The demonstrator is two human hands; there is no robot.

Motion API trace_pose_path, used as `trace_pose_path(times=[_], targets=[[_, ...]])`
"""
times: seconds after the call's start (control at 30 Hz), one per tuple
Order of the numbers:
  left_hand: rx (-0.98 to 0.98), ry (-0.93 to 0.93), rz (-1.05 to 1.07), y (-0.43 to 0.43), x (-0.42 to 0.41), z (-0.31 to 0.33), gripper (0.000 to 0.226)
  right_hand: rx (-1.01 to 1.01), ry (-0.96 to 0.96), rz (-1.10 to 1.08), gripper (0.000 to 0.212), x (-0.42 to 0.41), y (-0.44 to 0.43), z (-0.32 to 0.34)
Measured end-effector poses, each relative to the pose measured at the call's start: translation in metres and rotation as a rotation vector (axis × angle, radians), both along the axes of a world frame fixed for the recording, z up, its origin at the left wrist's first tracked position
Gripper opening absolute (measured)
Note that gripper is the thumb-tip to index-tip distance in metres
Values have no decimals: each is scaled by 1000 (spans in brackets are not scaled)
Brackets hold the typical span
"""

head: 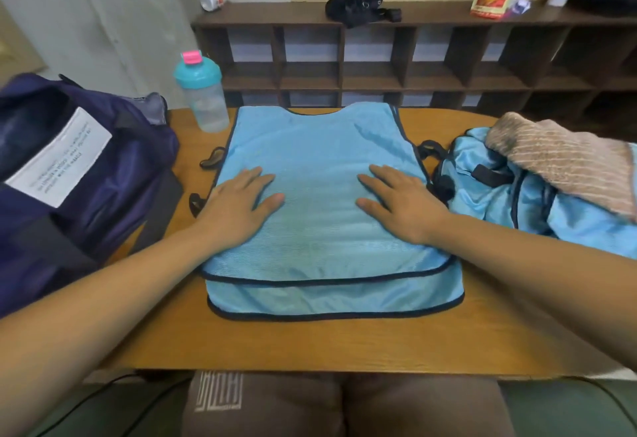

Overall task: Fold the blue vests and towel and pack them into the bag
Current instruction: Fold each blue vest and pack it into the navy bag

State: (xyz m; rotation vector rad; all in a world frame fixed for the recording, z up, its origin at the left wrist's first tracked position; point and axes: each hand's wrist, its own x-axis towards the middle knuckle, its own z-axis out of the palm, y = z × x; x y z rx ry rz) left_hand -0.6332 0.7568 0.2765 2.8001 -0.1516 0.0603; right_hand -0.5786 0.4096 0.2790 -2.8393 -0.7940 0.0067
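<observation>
Blue mesh vest (320,195) lies flat mid-desk (344,343) — thin, limp, likely slippery. Left hand (238,207) and right hand (401,205) press it, fingers spread flat, gripping nothing. Its bound side edges look the best hold for folding.

I can't read the print on the bag's white label (58,157); it's too blurred. The bag (69,174) runs off the frame's left edge. The towel (565,161) is cut by the right edge and covers part of the crumpled vest (499,195). My 2 hands (238,202) hide patches of the flat vest (317,230).
</observation>
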Motion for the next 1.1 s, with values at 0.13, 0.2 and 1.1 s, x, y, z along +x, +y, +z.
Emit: trace_pose_path(times=[0.13,0.2,1.1], targets=[[-24,-90,-59,-9,-17,18,57,18,-165,114,59,-16,-5,13],[-46,-107,-159,-16,-34,33,41,95,-193,212,43,-33,-7,26],[-32,-53,-384,-29,-108,69,19,-257,-251,275,35,-103,-85,48]])
